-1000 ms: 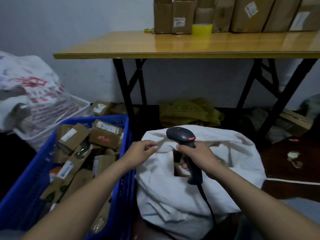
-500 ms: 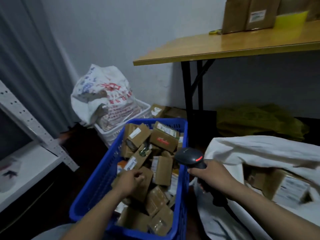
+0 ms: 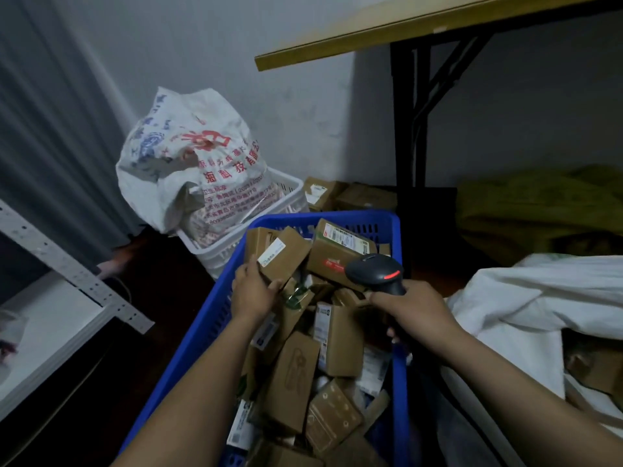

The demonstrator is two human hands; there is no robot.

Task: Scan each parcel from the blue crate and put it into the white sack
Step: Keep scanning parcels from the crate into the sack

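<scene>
Left hand [image 3: 253,293] had its fingers clamped on the near edge of 1 cardboard parcel [image 3: 281,252] with a white label. The parcel was tilted up at the far end of the blue crate [image 3: 202,326], on top of the pile. Right hand [image 3: 416,311] had its fingers wrapped tight round the grip of a black barcode scanner [image 3: 374,271]. The scanner's red light was on, and its head sat over the crate just right of that parcel, not touching it. The crate was stuffed with small brown boxes, labels facing every which way.

The white sack [image 3: 539,298] was right beside the crate on the right. Its mouth was open and a brown box [image 3: 593,370] showed inside. Behind the crate a printed woven bag [image 3: 188,156] sat in a white basket [image 3: 286,197]. The wooden bench [image 3: 371,38] ran overhead at the top right, with a heap of green cloth [image 3: 539,203] under it.
</scene>
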